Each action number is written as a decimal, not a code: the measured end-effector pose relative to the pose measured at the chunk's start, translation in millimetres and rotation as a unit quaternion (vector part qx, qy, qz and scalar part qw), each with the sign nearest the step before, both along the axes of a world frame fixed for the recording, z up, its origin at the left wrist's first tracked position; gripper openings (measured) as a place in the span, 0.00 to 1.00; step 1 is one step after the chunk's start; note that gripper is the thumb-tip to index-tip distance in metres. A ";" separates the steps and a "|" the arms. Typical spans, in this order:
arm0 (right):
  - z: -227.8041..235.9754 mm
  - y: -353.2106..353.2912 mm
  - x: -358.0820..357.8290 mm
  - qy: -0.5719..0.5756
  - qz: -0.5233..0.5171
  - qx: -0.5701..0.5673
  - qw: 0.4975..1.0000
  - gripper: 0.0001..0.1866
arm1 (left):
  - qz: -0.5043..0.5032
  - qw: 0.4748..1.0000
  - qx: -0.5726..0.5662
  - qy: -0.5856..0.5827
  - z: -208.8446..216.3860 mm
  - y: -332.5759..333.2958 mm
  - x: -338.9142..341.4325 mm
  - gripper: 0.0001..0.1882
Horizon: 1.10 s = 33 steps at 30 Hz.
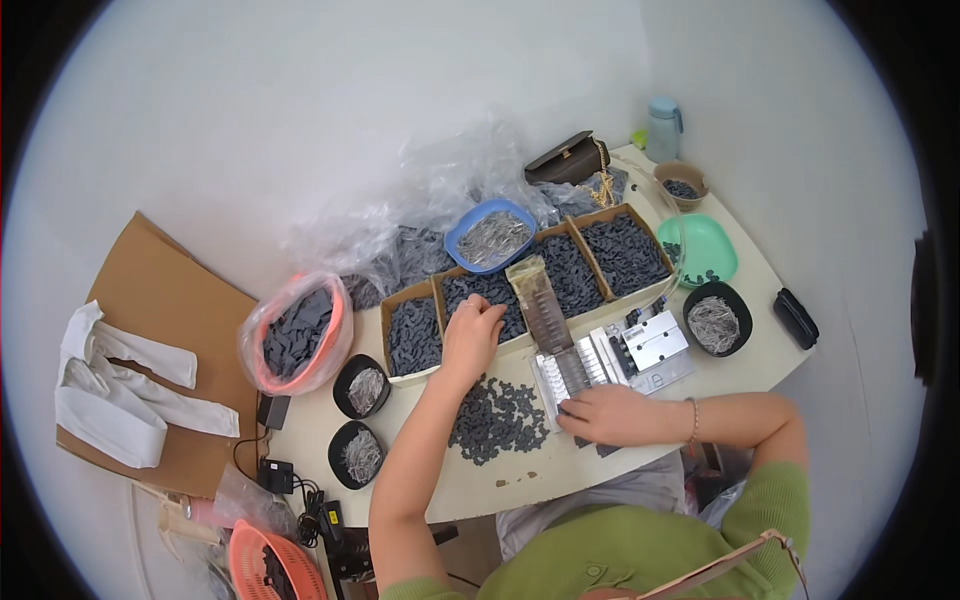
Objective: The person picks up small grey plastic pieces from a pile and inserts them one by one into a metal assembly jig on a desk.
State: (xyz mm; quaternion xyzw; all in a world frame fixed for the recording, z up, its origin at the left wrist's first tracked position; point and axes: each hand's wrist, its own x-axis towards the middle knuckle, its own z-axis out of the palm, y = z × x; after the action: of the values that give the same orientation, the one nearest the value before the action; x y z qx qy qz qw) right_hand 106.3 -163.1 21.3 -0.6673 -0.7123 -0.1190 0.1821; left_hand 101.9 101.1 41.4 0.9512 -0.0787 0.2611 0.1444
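My left hand (472, 335) reaches into a cardboard box (428, 372) split into compartments of small dark grey plastic pieces (415, 333). Its fingers are bent together over the second compartment from the left; whatever is in them is hidden. At the near end of a metal jig (597, 358) with rows of slots, my right hand (610, 415) rests with its fingers curled in. A small dark bit shows by its fingertips, too small to name. A long, clear-wrapped tray (540, 303) slopes from the box down to the jig. Between my arms lie many loose dark pieces (497, 420).
Black bowls of metal pins (362, 388) stand left, another black bowl (718, 318) right. A blue bowl of pins (492, 236) sits behind the box. Also around are a green tray (715, 245), a pink basket (335, 335), a bottle (663, 130), and cables (312, 500) at the left edge.
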 end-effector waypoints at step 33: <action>-12.2 25.3 35.5 0.172 -0.090 -0.033 0.980 0.11 | -0.014 0.998 -0.054 0.019 -37.2 -52.7 -97.1 0.11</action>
State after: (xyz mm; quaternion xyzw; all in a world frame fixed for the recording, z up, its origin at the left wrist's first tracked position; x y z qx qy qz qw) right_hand 141.8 -137.8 9.1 -0.7450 -0.6107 0.0050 0.2683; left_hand 4.8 48.4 4.2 0.9455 -0.0753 0.2448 0.2010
